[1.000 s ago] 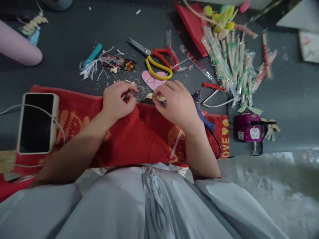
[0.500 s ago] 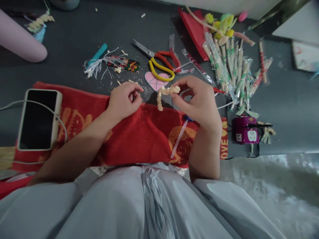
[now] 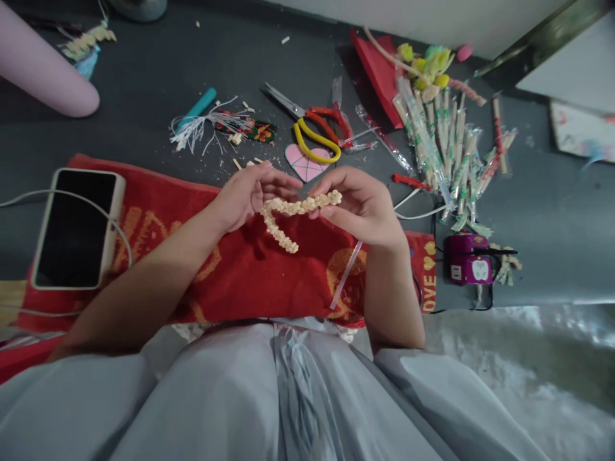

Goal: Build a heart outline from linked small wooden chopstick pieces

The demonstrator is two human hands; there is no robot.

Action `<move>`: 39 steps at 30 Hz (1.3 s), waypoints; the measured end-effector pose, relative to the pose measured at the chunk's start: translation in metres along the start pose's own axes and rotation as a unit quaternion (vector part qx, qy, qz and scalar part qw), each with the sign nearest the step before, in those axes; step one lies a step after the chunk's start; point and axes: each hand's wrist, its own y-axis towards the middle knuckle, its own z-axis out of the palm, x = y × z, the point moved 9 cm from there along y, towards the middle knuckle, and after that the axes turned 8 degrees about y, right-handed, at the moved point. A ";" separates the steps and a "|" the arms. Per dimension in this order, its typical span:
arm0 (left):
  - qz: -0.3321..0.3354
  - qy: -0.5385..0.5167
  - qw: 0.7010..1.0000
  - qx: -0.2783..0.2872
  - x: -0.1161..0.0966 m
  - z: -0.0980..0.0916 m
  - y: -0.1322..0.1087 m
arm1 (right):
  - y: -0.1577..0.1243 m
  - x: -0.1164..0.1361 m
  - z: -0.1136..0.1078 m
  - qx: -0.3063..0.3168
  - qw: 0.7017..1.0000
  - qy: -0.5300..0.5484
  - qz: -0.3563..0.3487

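A cream-coloured string of small knobbly beads (image 3: 283,208) is bent back on itself above the red towel (image 3: 230,282). My right hand (image 3: 362,205) pinches one end of it between thumb and fingers. The other end hangs free, pointing down and right. At the bend, my left hand (image 3: 247,195) is beside the string with its fingers stretched toward the right; I cannot tell whether it touches. Just beyond the hands lie a pink heart-shaped piece (image 3: 306,165) and scissors (image 3: 314,137) with yellow and red handles.
A phone (image 3: 77,227) with a white cable lies at left on the towel. White threads (image 3: 195,128) and crumbs are scattered farther back. Several wrapped sticks (image 3: 451,141), a red packet (image 3: 377,70) and a purple box (image 3: 466,259) are at right. A pink rounded object (image 3: 43,64) juts in upper left.
The bead string has come down and nearer to me, with its bend now at my left hand. My left hand's fingers have gone from curled to stretched out. The view has shifted slightly.
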 end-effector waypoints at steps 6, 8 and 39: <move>-0.082 -0.048 0.992 0.085 0.000 0.017 -0.010 | 0.003 -0.009 0.005 0.035 0.999 0.027 0.010; -0.074 -0.053 0.992 0.084 -0.002 0.017 -0.012 | 0.004 -0.009 0.002 0.031 1.000 -0.001 0.003; -0.007 0.148 0.988 -0.045 -0.010 0.006 -0.015 | 0.000 -0.033 -0.029 -0.117 0.982 -0.141 0.053</move>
